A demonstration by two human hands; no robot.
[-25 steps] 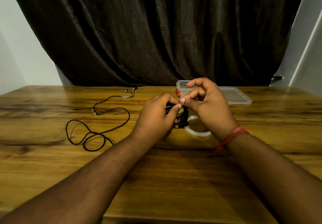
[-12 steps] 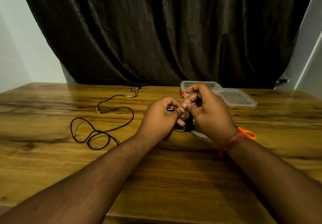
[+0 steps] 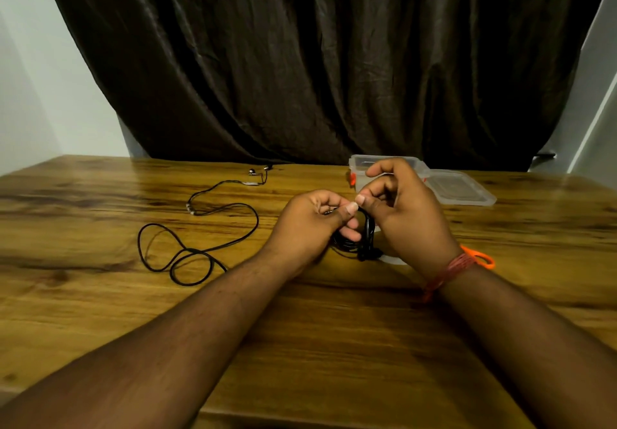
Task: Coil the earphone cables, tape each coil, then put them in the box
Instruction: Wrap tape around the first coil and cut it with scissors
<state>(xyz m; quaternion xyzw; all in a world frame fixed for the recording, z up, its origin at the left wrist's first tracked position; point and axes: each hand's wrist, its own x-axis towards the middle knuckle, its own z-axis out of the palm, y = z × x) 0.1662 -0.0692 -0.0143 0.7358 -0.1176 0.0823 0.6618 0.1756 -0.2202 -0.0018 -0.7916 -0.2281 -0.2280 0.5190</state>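
One black earphone cable coil [image 3: 362,238] is gripped between left hand [image 3: 310,225] and right hand [image 3: 400,215], seemingly untaped, while a second black earphone cable [image 3: 200,228] lies uncoiled left of them and the clear plastic box [image 3: 384,163] beyond waits.

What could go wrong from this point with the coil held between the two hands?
The coiled black earphone cable is pinched only between the left hand and right hand; a slack grip could let it spring loose. The white tape roll sits mostly hidden under the right hand, so reaching for it may mean letting go with one hand.
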